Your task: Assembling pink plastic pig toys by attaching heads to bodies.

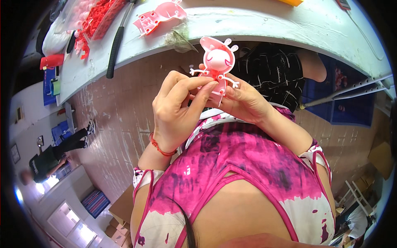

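A pink plastic toy figure [218, 62] shaped like a cartoon animal is in front of me, its hollow inside facing up. It has a pale round head piece, two small ears and thin white arms. My right hand [244, 97] is closed round the lower body from the right side. My left hand [178, 99], with a red cord bracelet at the wrist, pinches thumb and forefinger at the figure's middle, where a small red part [214, 76] shows at the fingertips. The other fingers of the left hand are curled.
A white workbench [231, 25] curves ahead. On it lie a pink toy shell [162, 17], a black-handled tool [115, 51], red small parts [97, 20] in a bag and crumpled clear plastic [180, 38]. Blue crates [351, 105] stand under the bench. Another person [45, 163] is at far left.
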`<state>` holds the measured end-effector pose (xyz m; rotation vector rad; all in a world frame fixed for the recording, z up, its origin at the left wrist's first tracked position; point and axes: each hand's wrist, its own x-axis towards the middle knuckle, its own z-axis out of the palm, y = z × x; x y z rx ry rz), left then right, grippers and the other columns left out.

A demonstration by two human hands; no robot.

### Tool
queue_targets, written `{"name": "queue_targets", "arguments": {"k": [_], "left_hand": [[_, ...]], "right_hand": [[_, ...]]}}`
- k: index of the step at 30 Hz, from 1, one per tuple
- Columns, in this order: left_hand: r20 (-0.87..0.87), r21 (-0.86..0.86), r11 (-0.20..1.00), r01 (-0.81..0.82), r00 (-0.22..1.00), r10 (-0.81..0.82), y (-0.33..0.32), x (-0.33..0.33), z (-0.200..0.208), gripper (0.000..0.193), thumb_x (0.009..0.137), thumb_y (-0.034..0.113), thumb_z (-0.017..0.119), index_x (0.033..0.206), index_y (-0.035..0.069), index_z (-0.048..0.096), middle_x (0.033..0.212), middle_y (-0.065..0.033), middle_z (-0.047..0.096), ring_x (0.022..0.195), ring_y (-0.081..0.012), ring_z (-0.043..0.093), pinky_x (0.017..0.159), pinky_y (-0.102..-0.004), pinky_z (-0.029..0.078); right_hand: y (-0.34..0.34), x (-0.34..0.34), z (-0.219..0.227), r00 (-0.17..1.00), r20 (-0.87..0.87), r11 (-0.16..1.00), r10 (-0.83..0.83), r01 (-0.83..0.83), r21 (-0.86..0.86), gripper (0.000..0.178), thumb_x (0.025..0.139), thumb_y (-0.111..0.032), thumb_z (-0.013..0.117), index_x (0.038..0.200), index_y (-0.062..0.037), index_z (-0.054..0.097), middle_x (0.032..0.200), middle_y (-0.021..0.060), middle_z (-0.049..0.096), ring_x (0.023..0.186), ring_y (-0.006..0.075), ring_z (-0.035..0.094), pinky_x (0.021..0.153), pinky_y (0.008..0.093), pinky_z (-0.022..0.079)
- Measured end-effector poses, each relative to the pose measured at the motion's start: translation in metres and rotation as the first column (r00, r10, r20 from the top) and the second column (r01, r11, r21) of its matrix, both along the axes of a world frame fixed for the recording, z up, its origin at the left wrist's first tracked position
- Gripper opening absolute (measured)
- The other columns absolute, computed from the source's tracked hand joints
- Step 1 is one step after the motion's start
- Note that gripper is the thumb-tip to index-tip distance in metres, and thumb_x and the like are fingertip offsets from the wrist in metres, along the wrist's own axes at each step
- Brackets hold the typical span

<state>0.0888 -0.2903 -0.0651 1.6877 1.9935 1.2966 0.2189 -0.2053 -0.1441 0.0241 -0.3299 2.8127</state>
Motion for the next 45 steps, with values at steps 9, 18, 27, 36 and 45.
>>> {"name": "queue_targets", "arguments": {"k": [9, 18, 27, 36, 45], "left_hand": [[0.139, -0.021, 1.0, 0.009, 0.99, -0.006, 0.005, -0.02, 0.007, 0.035, 0.075, 0.005, 0.076, 0.108, 0.006, 0.065, 0.069, 0.0061, 0.047, 0.055, -0.0003, 0.036, 0.047, -0.0156, 0.026], [-0.401, 0.252, 0.935, -0.25, 0.852, 0.336, 0.063, -0.137, -0.006, 0.039, 0.083, 0.02, 0.071, 0.115, 0.001, 0.062, 0.085, -0.0079, 0.063, 0.081, -0.0141, 0.058, 0.075, -0.0273, 0.047], [-0.439, 0.241, 0.969, -0.052, 0.885, 0.157, 0.071, -0.118, -0.02, 0.041, 0.071, 0.003, 0.073, 0.111, 0.014, 0.068, 0.099, -0.0076, 0.059, 0.09, -0.0228, 0.057, 0.08, -0.0329, 0.047], [-0.509, 0.015, 0.999, 0.03, 0.86, -0.018, 0.041, -0.12, -0.03, 0.056, 0.086, 0.023, 0.059, 0.137, 0.007, 0.042, 0.131, -0.0309, 0.042, 0.123, -0.0434, 0.041, 0.105, -0.0436, 0.034], [-0.349, 0.139, 0.985, 0.1, 0.936, -0.046, 0.034, -0.131, -0.027, 0.044, 0.079, 0.023, 0.07, 0.121, 0.015, 0.06, 0.118, -0.0148, 0.059, 0.109, -0.0311, 0.056, 0.094, -0.0375, 0.045]], "right_hand": [[0.003, 0.0, -0.001, 1.0, 0.006, 0.999, -0.03, 0.03, -0.019, 0.062, 0.089, -0.018, 0.063, 0.139, -0.0005, 0.03, 0.132, 0.0207, 0.046, 0.121, 0.0319, 0.05, 0.105, 0.0427, 0.039], [0.007, 0.004, 0.007, 0.999, 0.015, 0.999, -0.034, 0.033, 0.043, 0.064, 0.089, -0.022, 0.063, 0.138, 0.0007, 0.03, 0.13, 0.0255, 0.046, 0.12, 0.0352, 0.05, 0.104, 0.0415, 0.042], [0.012, 0.005, 0.007, 0.997, 0.057, 0.997, -0.059, 0.055, 0.061, 0.066, 0.088, -0.023, 0.064, 0.139, 0.0007, 0.029, 0.13, 0.0244, 0.047, 0.119, 0.0337, 0.051, 0.103, 0.0412, 0.042], [0.001, -0.002, 0.004, 0.994, 0.076, 0.985, -0.078, 0.065, 0.163, 0.075, 0.087, -0.033, 0.064, 0.143, -0.0025, 0.023, 0.136, 0.0264, 0.041, 0.122, 0.0367, 0.048, 0.107, 0.0459, 0.035], [-0.002, 0.009, -0.006, 0.982, 0.161, 0.99, -0.099, 0.081, 0.113, 0.086, 0.08, -0.029, 0.073, 0.145, -0.0098, 0.02, 0.135, 0.0257, 0.042, 0.122, 0.0376, 0.048, 0.105, 0.0449, 0.04]]}}
